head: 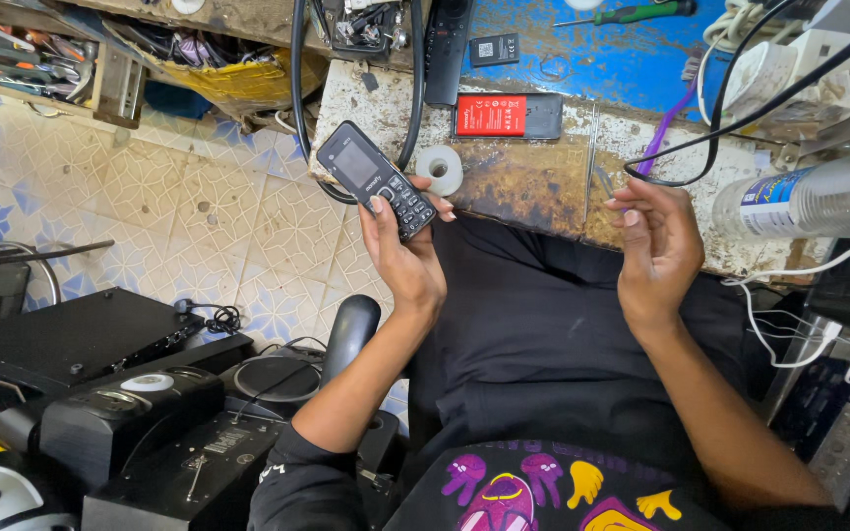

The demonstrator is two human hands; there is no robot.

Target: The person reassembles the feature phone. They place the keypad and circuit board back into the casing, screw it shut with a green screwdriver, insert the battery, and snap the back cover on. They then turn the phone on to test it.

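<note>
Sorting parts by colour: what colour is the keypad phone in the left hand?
Black, with a dark screen; the phone in the left hand shows best in the head view.

head view | worn on head | faces steeply down | close over lap and workbench (pixel 543 187) edge

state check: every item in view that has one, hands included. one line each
left hand: shut on keypad phone, thumb on the keys
keypad phone: held up, screen dark
right hand: open, empty
red phone battery: lying loose on the bench
tape roll: lying flat
plastic bottle: on its side
remote control: lying on the bench
</note>
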